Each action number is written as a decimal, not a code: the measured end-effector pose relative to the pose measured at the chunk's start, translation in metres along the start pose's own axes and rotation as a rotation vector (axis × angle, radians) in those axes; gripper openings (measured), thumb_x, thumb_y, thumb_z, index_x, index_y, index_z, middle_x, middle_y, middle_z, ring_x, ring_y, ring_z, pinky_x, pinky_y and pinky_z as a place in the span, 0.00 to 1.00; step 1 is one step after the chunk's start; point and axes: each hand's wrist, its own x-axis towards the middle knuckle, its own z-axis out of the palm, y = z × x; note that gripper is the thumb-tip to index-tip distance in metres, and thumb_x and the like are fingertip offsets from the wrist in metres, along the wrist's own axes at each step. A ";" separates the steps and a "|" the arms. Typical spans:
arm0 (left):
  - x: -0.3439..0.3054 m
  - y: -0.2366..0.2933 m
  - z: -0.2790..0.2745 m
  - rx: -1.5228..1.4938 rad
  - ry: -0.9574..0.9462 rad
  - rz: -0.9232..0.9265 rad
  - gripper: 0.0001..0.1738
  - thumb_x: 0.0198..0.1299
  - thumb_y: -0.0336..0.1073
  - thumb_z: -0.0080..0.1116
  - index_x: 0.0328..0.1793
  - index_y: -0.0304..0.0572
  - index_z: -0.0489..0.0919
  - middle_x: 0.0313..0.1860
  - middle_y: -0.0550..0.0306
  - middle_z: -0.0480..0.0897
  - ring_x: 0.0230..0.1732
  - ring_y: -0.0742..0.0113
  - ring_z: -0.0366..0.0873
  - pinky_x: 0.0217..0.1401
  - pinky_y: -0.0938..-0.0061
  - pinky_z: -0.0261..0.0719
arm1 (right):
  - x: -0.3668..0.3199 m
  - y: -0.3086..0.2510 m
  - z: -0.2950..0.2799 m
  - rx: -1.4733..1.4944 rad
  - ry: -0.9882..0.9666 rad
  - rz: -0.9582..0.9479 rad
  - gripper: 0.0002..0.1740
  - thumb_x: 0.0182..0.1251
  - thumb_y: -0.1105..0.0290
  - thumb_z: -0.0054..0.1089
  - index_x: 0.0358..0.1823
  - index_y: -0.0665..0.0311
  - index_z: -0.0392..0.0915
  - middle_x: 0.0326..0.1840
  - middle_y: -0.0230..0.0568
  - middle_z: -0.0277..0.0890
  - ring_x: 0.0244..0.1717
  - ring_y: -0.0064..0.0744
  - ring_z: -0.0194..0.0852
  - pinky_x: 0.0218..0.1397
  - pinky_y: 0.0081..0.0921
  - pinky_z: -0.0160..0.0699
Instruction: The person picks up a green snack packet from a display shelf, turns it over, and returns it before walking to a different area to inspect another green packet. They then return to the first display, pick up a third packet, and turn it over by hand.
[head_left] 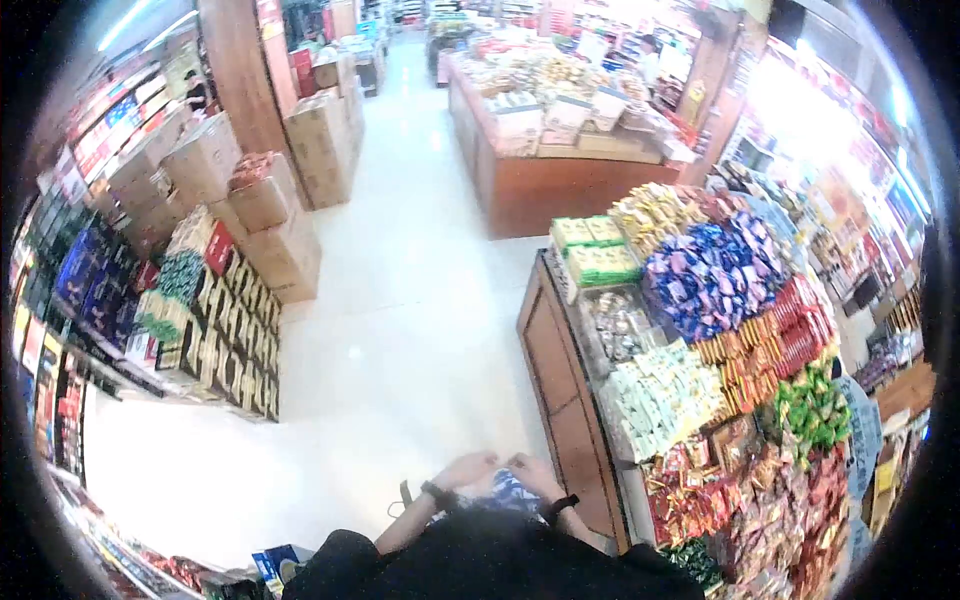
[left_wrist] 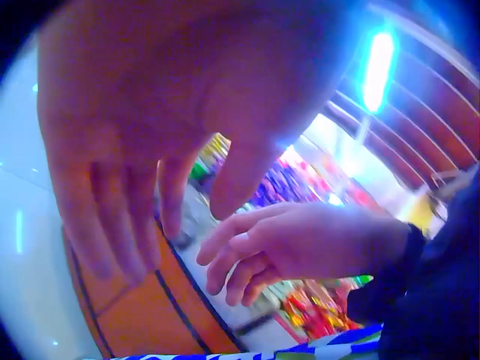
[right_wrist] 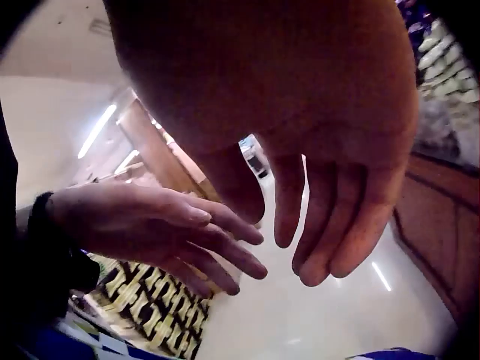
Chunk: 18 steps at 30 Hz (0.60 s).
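Note:
Both hands are held close together in front of the body at the bottom of the head view, the left hand (head_left: 468, 470) and the right hand (head_left: 534, 474) with a small gap between their fingertips. In the left wrist view the left hand (left_wrist: 142, 127) hangs with loosely bent fingers, and the right hand (left_wrist: 289, 244) is beyond it, fingers relaxed. The right wrist view has the right hand (right_wrist: 300, 142) large in front, fingers pointing down, and the left hand (right_wrist: 154, 232) with spread fingers. Neither hand holds anything. A dark band (head_left: 563, 505) circles the right wrist.
Right of the body stands a wooden counter (head_left: 562, 375) heaped with wrapped sweets (head_left: 715, 275). Another counter (head_left: 575, 190) is ahead. Stacked cartons (head_left: 275, 240) and patterned boxes (head_left: 235, 340) line the left side. A pale shiny floor (head_left: 390, 300) runs between them.

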 end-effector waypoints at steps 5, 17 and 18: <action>-0.072 -0.040 -0.057 -0.405 0.391 -0.149 0.29 0.73 0.48 0.57 0.72 0.39 0.74 0.64 0.48 0.82 0.67 0.58 0.77 0.70 0.65 0.73 | 0.068 -0.072 0.044 -0.172 -0.254 -0.243 0.16 0.69 0.59 0.61 0.49 0.62 0.82 0.42 0.47 0.86 0.43 0.41 0.87 0.48 0.36 0.83; -0.169 -0.117 -0.194 -0.684 0.864 -0.244 0.25 0.76 0.49 0.50 0.67 0.37 0.76 0.59 0.48 0.83 0.60 0.57 0.82 0.64 0.64 0.77 | 0.253 -0.254 0.183 -0.110 -0.603 -0.610 0.11 0.70 0.66 0.61 0.48 0.64 0.83 0.36 0.42 0.86 0.35 0.31 0.86 0.43 0.29 0.83; -0.171 -0.128 -0.210 -0.668 0.873 -0.272 0.24 0.76 0.49 0.50 0.66 0.37 0.76 0.58 0.48 0.83 0.60 0.57 0.82 0.64 0.64 0.78 | 0.269 -0.271 0.191 -0.107 -0.619 -0.649 0.11 0.70 0.67 0.60 0.48 0.64 0.83 0.36 0.42 0.86 0.36 0.31 0.85 0.43 0.29 0.83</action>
